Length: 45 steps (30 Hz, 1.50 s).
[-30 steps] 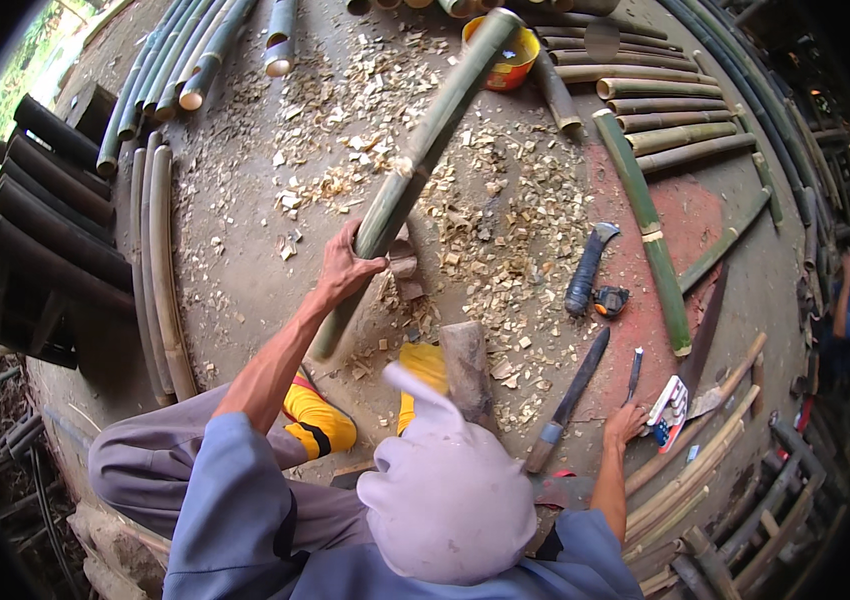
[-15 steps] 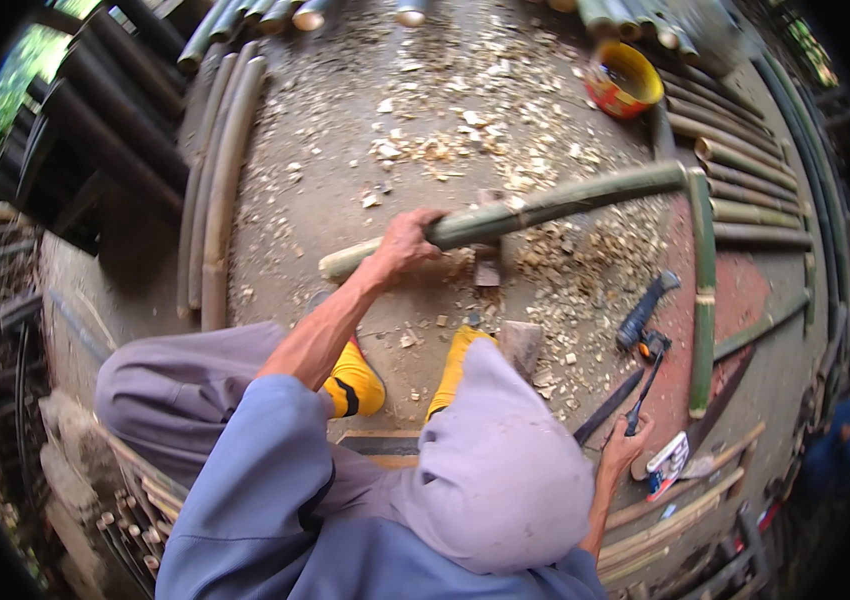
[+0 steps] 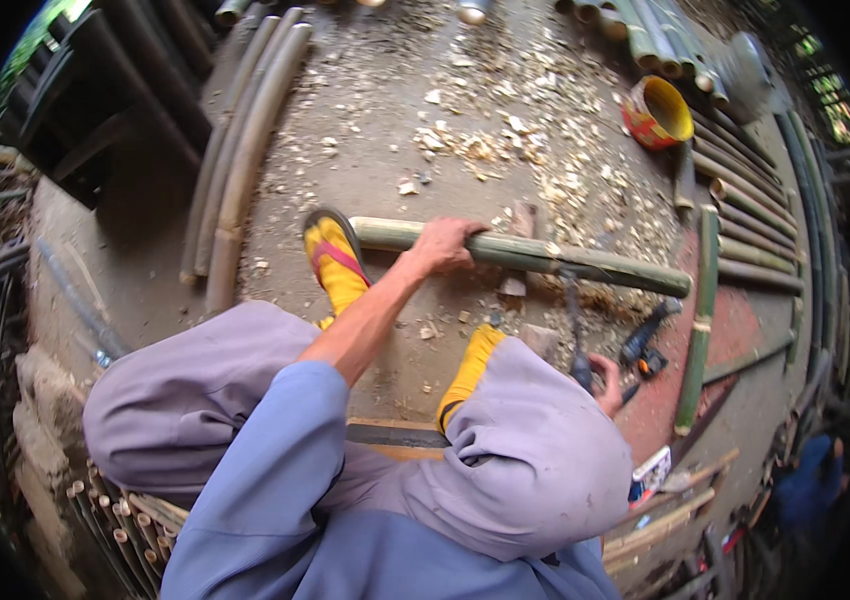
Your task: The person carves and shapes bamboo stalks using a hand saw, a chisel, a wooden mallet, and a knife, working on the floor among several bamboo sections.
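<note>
While I look down from the head view, my left hand point(image 3: 442, 245) is wrapped around a green bamboo pole point(image 3: 545, 258), fingers curled over its top. The pole lies almost level across the middle of the dirt floor point(image 3: 375, 130), its left end just beside my left yellow sandal point(image 3: 333, 262) and its right end reaching toward the red patch of floor near the right edge. My right hand point(image 3: 605, 383) sits low beside my knee, closed on the handle of a dark blade point(image 3: 575, 330) whose tip rises up to the pole. A second yellow sandal point(image 3: 467, 372) peeks out under my grey trouser leg. Wood chips point(image 3: 505, 140) are scattered over the far part of the floor. A yellow and red bucket point(image 3: 657, 112) stands near the far right corner, beside a row of stacked bamboo poles point(image 3: 745, 210). More curved poles point(image 3: 240, 150) lie along the left side.
</note>
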Motion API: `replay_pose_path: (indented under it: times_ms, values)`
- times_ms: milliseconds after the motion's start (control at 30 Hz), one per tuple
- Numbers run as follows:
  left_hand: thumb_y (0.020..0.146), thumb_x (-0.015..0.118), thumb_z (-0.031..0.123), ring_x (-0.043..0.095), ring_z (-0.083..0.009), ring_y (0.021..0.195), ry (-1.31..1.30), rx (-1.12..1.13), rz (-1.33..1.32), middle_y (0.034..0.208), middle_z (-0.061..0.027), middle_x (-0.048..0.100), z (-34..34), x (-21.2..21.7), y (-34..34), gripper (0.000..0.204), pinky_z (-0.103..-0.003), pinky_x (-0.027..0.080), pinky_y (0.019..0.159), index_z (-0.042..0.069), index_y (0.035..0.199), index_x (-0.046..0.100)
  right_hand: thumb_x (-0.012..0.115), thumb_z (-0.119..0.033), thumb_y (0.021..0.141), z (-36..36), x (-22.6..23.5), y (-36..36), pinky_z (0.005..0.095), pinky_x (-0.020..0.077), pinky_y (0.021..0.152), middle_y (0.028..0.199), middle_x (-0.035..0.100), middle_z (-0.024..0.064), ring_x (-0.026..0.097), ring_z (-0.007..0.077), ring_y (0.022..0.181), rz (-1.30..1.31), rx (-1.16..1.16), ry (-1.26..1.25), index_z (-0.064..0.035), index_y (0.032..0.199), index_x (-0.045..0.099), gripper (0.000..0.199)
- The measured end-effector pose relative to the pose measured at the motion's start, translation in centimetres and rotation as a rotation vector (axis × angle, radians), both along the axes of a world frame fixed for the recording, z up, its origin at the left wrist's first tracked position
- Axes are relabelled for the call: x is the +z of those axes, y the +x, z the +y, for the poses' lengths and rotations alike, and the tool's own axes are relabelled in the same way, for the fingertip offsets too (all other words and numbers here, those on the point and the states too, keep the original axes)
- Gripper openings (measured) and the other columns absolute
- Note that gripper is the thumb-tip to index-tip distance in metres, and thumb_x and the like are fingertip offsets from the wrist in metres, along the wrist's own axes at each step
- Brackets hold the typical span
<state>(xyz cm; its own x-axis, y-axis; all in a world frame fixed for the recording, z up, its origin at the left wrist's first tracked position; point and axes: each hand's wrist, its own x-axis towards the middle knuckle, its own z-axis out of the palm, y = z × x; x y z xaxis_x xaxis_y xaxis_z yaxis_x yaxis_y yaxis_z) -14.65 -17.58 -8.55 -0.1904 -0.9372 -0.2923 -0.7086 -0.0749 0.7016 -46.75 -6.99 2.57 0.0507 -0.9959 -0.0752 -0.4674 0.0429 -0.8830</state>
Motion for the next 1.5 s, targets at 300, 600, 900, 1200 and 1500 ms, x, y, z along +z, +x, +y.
replay_pose_path:
  times_ms: [300,600,900,1200,1500]
  values:
    - [0.057,0.057,-0.004,0.048,-0.0327,0.107,-0.658,0.201,0.229,0.109,-0.0135,0.051,7.1,2.9,-4.9,0.06,-0.044,0.038,0.097,0.007,0.115,0.053,0.077,-0.009,0.069,-1.4,-0.4,6.3,0.0339,0.0519,0.067,0.087,0.066,0.0134,0.067,0.0254,0.078,0.134,0.095,0.098,-0.0024,0.096,0.056,0.035]
    - [0.054,0.061,0.0,0.05,-0.0275,0.106,-0.707,0.027,0.183,0.103,-0.009,0.052,9.1,2.6,-6.5,0.053,-0.046,0.034,0.101,0.008,0.106,0.056,0.076,-0.009,0.069,-3.1,-1.4,9.1,0.0364,0.0513,0.069,0.09,0.065,0.0144,0.066,0.0291,0.08,0.149,0.208,0.061,-0.0026,0.095,0.056,0.034]
    - [0.058,0.073,0.021,0.056,-0.0212,0.097,-0.59,-0.297,0.16,0.092,-0.0045,0.057,6.7,3.6,-6.9,0.059,-0.042,0.037,0.096,0.011,0.112,0.052,0.077,-0.006,0.065,-2.8,-2.0,8.3,0.038,0.051,0.071,0.093,0.064,0.0151,0.064,0.0311,0.081,0.198,0.257,-0.126,-0.0009,0.092,0.057,0.033]
    - [0.067,0.067,0.017,0.063,-0.0231,0.072,-0.226,-0.573,-0.041,0.074,-0.0043,0.062,2.6,6.6,-8.4,0.063,-0.037,0.045,0.055,0.02,0.126,0.046,0.075,-0.003,0.065,-4.1,2.9,6.8,0.0362,0.0471,0.08,0.11,0.055,0.0157,0.056,0.0301,0.094,0.315,0.26,-0.384,-0.0005,0.108,0.051,0.05]
    - [0.055,0.069,0.012,0.055,-0.0228,0.073,-0.627,-0.218,0.318,0.08,-0.0055,0.053,4.0,4.9,-7.8,0.041,-0.034,0.04,0.064,0.009,0.092,0.052,0.068,-0.014,0.076,6.7,-5.8,0.3,0.0376,0.0373,0.096,0.123,0.048,0.0177,0.046,0.0293,0.113,0.41,-0.223,0.484,-0.0032,0.127,0.042,0.058]
